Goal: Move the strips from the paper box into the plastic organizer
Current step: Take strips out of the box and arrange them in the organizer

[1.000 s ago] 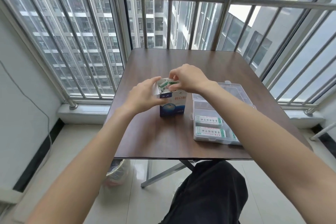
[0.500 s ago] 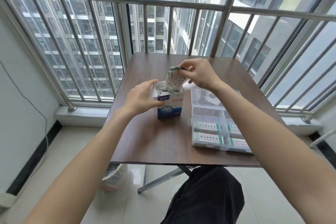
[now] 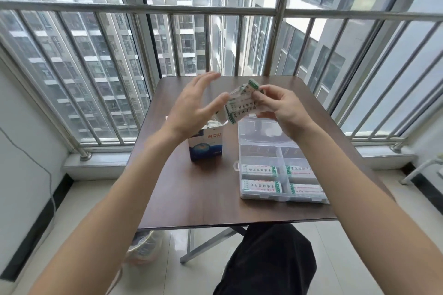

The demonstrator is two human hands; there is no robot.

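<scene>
A bundle of strips is held above the table, pinched by the right hand; the left hand is spread beside it. Four near compartments of the plastic organizer hold strips; the farther ones look empty. The paper box still shows strips inside.

two hands: the left hand and the right hand. one paper box on one counter. one clear plastic organizer holding four stacks of strips, one per near compartment. one bunch of strips is held up; it looks like about three, though blur hides the exact number.
</scene>
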